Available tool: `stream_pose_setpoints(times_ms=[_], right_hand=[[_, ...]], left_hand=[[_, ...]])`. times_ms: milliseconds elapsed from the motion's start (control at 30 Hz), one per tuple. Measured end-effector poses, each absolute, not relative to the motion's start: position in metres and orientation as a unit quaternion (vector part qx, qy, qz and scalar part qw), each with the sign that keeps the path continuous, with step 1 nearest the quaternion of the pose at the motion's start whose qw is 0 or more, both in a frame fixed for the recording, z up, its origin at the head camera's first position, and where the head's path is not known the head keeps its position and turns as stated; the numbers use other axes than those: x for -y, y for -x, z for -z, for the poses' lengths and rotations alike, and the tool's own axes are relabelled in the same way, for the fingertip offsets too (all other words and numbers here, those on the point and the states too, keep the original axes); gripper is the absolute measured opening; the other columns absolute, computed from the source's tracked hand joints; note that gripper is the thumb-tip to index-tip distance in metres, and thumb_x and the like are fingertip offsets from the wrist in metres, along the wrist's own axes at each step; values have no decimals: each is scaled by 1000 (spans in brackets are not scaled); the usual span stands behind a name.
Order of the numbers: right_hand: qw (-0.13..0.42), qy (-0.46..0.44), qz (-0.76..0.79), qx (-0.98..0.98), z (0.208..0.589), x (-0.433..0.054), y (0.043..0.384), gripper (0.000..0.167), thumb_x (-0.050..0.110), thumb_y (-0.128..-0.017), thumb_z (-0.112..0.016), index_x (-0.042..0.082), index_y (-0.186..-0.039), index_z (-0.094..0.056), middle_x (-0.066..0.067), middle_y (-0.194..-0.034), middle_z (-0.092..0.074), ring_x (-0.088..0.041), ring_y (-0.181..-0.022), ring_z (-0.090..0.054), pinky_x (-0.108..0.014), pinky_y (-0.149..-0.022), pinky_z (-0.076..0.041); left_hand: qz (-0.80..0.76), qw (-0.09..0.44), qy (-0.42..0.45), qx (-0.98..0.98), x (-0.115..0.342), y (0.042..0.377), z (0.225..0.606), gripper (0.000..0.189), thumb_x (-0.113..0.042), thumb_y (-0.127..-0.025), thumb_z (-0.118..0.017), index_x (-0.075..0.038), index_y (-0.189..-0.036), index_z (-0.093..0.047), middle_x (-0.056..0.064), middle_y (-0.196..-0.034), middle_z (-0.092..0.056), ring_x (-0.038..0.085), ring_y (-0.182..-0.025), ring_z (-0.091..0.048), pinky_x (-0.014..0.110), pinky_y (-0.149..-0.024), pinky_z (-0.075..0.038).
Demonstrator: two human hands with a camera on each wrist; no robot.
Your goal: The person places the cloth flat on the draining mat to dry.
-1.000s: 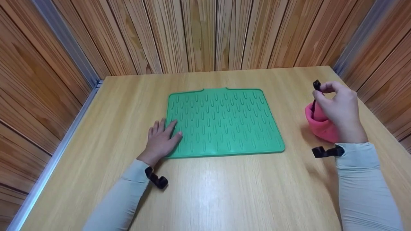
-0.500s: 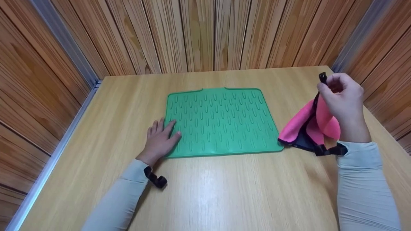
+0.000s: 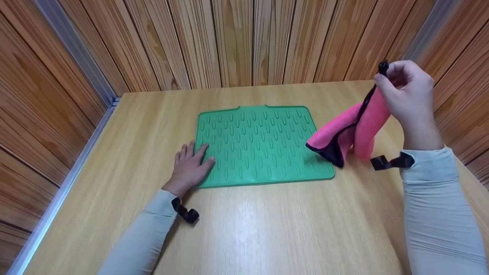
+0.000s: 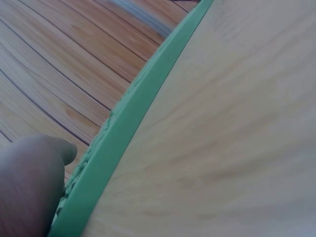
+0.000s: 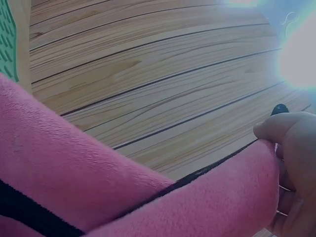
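The pink cloth (image 3: 365, 131) has risen since half a second ago, drawn up by the right hand (image 3: 410, 91), and its near corner has swung left, from beside the mat's near right corner to over its right part. From where I stand, far left, a grey metal post (image 3: 78, 47) runs down the panelled wooden wall (image 3: 237, 42) to the counter (image 3: 248, 229). Next comes a pale sleeve (image 3: 139, 233) with a black strap (image 3: 185, 212) at the wrist, and the left hand (image 3: 189, 166) lying flat, fingers spread, gripping nothing. It rests across the left edge of the green mat (image 3: 252, 145), thumb and forefinger on the mat, the other fingertips beyond its edge. The mat sits mid-counter, covered in raised oval ridges, with a tab on its far side. Over its right part hangs the cloth's dark corner, throwing a soft shadow on it. The rest slants up to the right, fuzzy and folded, edged in black, its top pinched between the thumb and fingers of the right hand. A small black end (image 3: 383, 67) pokes out above that grip.
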State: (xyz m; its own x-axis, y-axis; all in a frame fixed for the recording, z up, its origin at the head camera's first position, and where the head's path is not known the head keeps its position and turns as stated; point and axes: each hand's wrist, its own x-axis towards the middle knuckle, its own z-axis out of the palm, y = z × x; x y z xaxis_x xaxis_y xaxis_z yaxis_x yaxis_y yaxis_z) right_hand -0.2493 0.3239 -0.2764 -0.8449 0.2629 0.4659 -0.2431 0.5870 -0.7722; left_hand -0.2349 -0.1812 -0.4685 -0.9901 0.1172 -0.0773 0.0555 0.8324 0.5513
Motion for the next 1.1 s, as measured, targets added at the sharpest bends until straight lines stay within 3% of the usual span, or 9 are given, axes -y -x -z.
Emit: stream_pose_setpoints(times_ms=[567,867,1100], right_hand=[[298,-57,-437,847,208,-274,263,17,23,-109,-74,37,-103,-65,22,-101,-61,1,-96,-56,-15,-88,-46],[294,-68,-422,855,180,-246,267,9,28,-110,-73,33,-109,-65,22,-101,-57,0,-96,-54,-14,-89,-48],[312,-83,-418,850,162,-224,274,9,28,-110,-72,33,-106,-65,22,-102,-57,2,-97,-56,-16,-91,-49]], left_hand=[[-288,51,-44,-955,181,233,467,74,-50,-115,-47,-15,-178,-34,27,-190,-7,53,-178,4,71,-143,3],[-285,49,-47,-956,182,235,467,74,-50,-114,-48,-15,-178,-34,28,-190,-6,53,-177,3,71,-143,2],[-285,43,-46,-957,181,235,467,73,-50,-114,-46,-14,-177,-37,29,-189,-9,54,-177,1,71,-143,1]])
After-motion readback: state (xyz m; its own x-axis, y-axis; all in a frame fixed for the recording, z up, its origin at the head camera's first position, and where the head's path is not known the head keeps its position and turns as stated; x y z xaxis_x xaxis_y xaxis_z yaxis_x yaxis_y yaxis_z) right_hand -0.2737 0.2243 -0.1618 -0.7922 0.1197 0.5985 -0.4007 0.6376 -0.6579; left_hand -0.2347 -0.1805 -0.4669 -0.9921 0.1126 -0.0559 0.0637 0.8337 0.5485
